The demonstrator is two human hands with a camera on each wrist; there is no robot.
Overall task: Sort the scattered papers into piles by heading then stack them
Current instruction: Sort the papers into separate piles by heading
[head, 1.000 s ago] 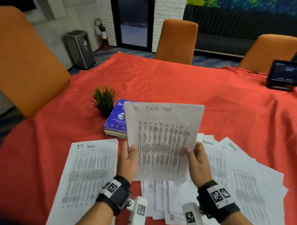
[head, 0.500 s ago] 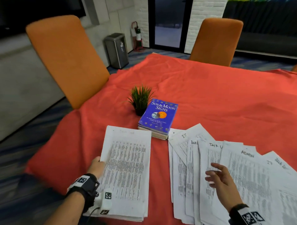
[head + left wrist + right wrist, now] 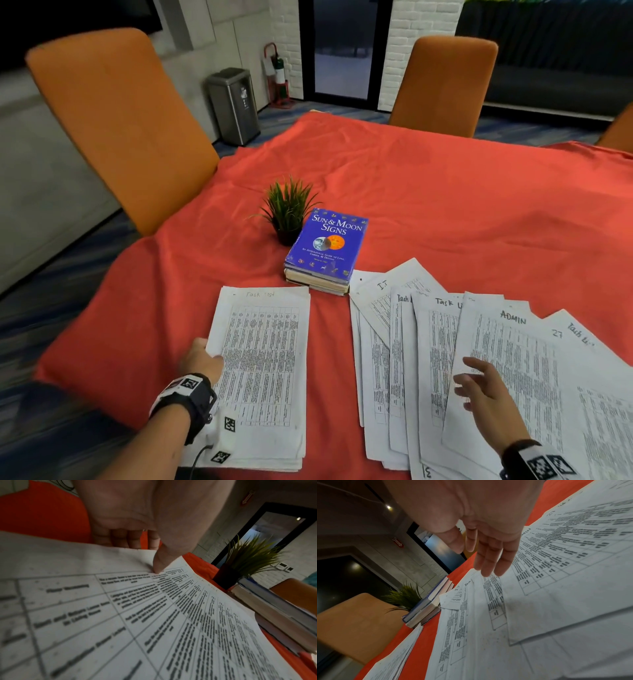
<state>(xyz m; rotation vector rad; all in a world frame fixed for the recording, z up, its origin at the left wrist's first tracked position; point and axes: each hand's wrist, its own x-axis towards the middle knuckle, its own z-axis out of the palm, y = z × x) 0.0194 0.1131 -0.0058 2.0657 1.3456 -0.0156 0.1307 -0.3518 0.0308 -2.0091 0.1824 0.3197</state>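
Your left hand (image 3: 202,359) pinches the Task list pile (image 3: 263,370) on the counter's (image 3: 445,205) left, your right hand (image 3: 486,394) hovers loose-fingered over the unsorted fan of papers (image 3: 428,359), most still left to sort.

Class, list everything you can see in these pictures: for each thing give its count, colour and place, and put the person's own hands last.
Sorted pile: one, white, near left, headed Task list.
Scattered papers: several, white, fanned at near right.
Book: one, blue, mid-table, on another book.
Plant: one, green, left of book.
Tablecloth: one, red.
Chairs: at least two, orange, around table.
Bin: one, grey, on floor.
Left hand: pinches pile's left edge.
Right hand: open over scattered papers.
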